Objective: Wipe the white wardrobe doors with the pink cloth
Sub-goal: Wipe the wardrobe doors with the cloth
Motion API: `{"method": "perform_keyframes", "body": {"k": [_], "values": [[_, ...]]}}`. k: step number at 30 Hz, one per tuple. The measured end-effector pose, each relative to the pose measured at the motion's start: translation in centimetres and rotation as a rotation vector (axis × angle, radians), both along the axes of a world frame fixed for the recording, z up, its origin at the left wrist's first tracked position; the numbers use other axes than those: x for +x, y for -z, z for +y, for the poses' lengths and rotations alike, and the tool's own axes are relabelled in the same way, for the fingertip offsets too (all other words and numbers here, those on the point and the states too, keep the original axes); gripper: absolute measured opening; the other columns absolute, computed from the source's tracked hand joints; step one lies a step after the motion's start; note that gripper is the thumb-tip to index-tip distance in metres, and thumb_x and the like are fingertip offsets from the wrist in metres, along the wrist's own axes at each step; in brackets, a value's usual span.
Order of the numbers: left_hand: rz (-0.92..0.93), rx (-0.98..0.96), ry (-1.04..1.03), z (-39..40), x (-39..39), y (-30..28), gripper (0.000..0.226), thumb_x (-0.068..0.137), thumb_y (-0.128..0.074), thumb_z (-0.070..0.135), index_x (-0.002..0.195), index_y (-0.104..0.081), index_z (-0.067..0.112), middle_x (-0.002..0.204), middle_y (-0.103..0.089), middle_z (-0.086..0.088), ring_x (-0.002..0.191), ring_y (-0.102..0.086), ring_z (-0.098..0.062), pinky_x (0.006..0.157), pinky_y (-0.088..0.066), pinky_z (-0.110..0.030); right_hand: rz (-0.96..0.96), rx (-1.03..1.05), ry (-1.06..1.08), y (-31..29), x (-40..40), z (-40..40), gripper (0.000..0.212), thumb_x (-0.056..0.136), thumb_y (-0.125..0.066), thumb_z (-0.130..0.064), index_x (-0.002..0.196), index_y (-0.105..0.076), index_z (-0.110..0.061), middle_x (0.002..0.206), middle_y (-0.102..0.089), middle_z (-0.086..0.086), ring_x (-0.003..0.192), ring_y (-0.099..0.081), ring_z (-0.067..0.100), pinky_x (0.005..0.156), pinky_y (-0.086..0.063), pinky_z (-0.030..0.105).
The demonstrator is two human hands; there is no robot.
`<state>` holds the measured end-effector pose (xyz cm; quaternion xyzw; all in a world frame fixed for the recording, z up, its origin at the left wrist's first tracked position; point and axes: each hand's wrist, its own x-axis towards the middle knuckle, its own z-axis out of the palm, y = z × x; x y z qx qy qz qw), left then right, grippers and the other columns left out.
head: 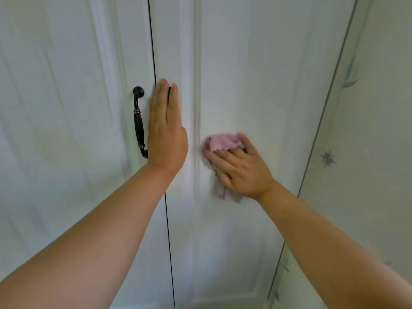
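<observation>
Two white wardrobe doors fill the view, the left door (66, 130) and the right door (256, 74), split by a thin dark gap. My left hand (166, 128) lies flat with straight fingers on the right door's inner edge, covering most of that door's handle. My right hand (239, 168) presses a crumpled pink cloth (220, 142) against the right door's panel, fingers spread over it and pointing left. Part of the cloth hangs out below my palm. The cloth and right hand are blurred.
A dark curved handle (139, 121) stands on the left door just left of my left hand. At the right, a pale wall (367, 152) with small blue star and leaf marks meets the wardrobe's side.
</observation>
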<state>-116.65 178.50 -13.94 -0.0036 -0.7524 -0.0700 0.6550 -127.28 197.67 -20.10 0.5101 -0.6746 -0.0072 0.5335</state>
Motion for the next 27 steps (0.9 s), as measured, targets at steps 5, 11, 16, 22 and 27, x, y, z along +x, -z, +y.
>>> {"method": "perform_keyframes", "body": {"k": [5, 11, 16, 22, 27], "values": [[-0.005, 0.043, -0.005, 0.4, -0.2, -0.2, 0.069, 0.083, -0.031, -0.021, 0.15, -0.029, -0.007, 0.157, -0.029, -0.025, 0.149, -0.022, -0.038, 0.119, -0.027, -0.054, -0.082, -0.544, 0.171, -10.1, 0.5, -3.4, 0.062, 0.098, -0.042, -0.03, 0.155, -0.034, -0.009, 0.158, -0.037, 0.014, 0.144, -0.036, 0.036, 0.122, -0.009, 0.059], [-0.044, 0.048, 0.007, 0.3, -0.1, -0.6, 0.054, 0.099, -0.028, 0.01, 0.15, -0.029, -0.007, 0.158, -0.029, -0.024, 0.149, -0.024, -0.035, 0.123, -0.023, -0.048, -0.109, -0.545, 0.06, -6.7, 3.6, -9.8, 0.057, 0.095, -0.047, -0.027, 0.149, -0.046, -0.007, 0.151, -0.049, 0.01, 0.135, -0.048, 0.034, 0.124, -0.013, 0.053], [-0.028, 0.037, -0.026, 0.2, 0.2, -0.3, 0.064, 0.087, -0.024, -0.01, 0.15, -0.028, -0.007, 0.159, -0.028, -0.024, 0.149, -0.023, -0.036, 0.12, -0.027, -0.052, -0.1, -0.18, -0.02, 3.7, 3.2, -6.8, 0.05, 0.095, -0.05, -0.024, 0.142, -0.056, -0.009, 0.137, -0.062, 0.007, 0.12, -0.058, 0.031, 0.124, -0.017, 0.052], [-0.01, 0.05, -0.025, 0.3, -0.1, -0.2, 0.068, 0.083, -0.028, -0.02, 0.15, -0.029, -0.007, 0.158, -0.03, -0.024, 0.149, -0.024, -0.037, 0.117, -0.03, -0.053, -0.115, 0.003, -0.068, 5.2, 2.5, -3.7, 0.053, 0.089, -0.059, -0.02, 0.142, -0.055, -0.012, 0.132, -0.065, 0.004, 0.12, -0.06, 0.029, 0.124, -0.013, 0.052], [-0.044, 0.066, 0.006, 0.3, 0.0, -0.5, 0.061, 0.091, -0.018, 0.002, 0.15, -0.03, -0.006, 0.158, -0.029, -0.024, 0.149, -0.024, -0.034, 0.118, -0.03, -0.053, -0.088, -0.483, -0.057, -6.2, 3.2, -8.4, 0.055, 0.09, -0.055, -0.016, 0.145, -0.053, -0.01, 0.137, -0.063, 0.004, 0.121, -0.058, 0.028, 0.123, -0.013, 0.055]]}}
